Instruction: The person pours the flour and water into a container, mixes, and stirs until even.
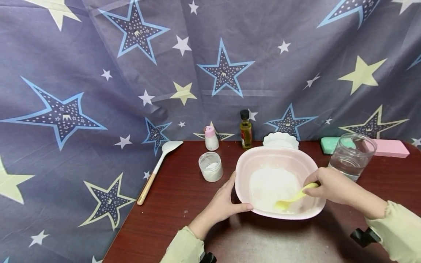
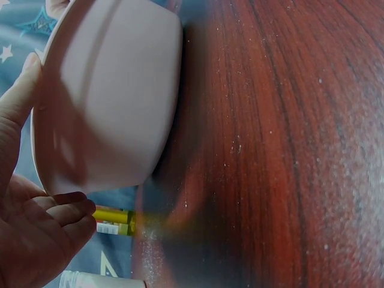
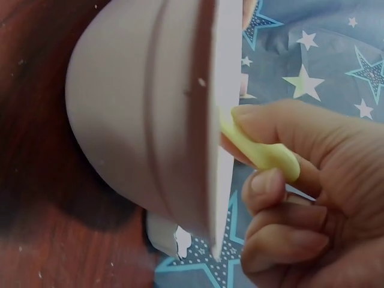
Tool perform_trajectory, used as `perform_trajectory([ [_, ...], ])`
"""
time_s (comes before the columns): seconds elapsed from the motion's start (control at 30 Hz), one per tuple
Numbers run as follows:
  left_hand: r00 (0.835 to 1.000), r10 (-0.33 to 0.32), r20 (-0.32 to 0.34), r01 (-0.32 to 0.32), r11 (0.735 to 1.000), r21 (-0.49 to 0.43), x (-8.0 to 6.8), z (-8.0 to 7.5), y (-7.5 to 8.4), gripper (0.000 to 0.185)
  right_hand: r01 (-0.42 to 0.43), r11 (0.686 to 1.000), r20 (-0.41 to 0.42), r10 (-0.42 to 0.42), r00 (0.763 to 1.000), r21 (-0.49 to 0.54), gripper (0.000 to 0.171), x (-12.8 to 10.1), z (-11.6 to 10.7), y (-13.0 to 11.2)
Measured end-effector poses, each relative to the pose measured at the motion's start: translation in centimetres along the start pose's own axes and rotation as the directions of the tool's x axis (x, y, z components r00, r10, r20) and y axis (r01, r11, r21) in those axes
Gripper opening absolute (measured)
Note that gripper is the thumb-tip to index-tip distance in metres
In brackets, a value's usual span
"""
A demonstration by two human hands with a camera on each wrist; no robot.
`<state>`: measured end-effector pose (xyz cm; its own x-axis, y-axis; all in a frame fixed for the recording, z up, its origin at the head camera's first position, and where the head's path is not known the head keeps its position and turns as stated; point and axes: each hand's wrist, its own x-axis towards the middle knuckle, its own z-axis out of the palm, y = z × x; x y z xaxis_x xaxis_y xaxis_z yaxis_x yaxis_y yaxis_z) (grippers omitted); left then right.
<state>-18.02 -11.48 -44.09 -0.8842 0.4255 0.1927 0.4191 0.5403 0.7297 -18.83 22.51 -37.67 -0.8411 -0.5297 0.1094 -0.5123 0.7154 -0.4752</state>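
Note:
A pink bowl (image 1: 243, 170) holding white flour (image 1: 269, 186) sits on the dark red table (image 1: 171, 204). My left hand (image 1: 223, 202) holds the bowl's left rim, thumb on the near edge; the left wrist view shows the bowl's outer wall (image 2: 108, 90) against my palm (image 2: 30, 240). My right hand (image 1: 329, 184) grips a yellow spoon (image 1: 292, 199) whose tip is in the flour. In the right wrist view my fingers (image 3: 288, 174) curl round the yellow spoon handle (image 3: 264, 153) beside the bowl's rim (image 3: 219, 120).
A small jar of white powder (image 1: 211, 166), a pink-capped shaker (image 1: 211, 138), an oil bottle (image 1: 245, 130) and a white dish (image 1: 280, 140) stand behind the bowl. A white wooden-handled spoon (image 1: 158, 170) lies left. A glass of water (image 1: 352, 156) and sponges (image 1: 389, 148) sit right.

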Motion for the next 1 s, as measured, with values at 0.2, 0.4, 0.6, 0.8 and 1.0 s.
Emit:
perform_trajectory([
  [0.2,1.0,0.005,0.0,-0.005,1.0,-0.007,-0.1,0.0,-0.1,0.112,0.034,0.999,-0.067,-0.035,0.997,-0.011,0.007,0.7,1.2,-0.4],
  [0.4,1.0,0.016,-0.003,-0.016,1.0,-0.01,0.0,0.0,-0.2,0.111,0.049,0.999,-0.146,-0.051,0.988,-0.015,0.01,1.4,2.4,-1.1],
  [0.6,1.0,0.024,-0.003,-0.024,1.0,-0.008,0.0,0.0,-0.3,0.111,0.031,1.0,-0.188,-0.031,0.982,-0.003,0.012,2.1,3.4,-1.6],
  [0.8,0.999,0.031,-0.005,-0.031,0.999,-0.012,0.0,0.0,-0.2,0.112,0.003,1.0,-0.214,-0.009,0.977,-0.026,0.009,2.7,3.9,-1.9],
  [1.0,1.0,0.029,-0.004,-0.029,1.0,-0.012,-0.1,-0.1,-0.3,0.111,-0.027,0.998,-0.247,0.011,0.969,-0.061,0.006,3.1,4.0,-2.0],
])
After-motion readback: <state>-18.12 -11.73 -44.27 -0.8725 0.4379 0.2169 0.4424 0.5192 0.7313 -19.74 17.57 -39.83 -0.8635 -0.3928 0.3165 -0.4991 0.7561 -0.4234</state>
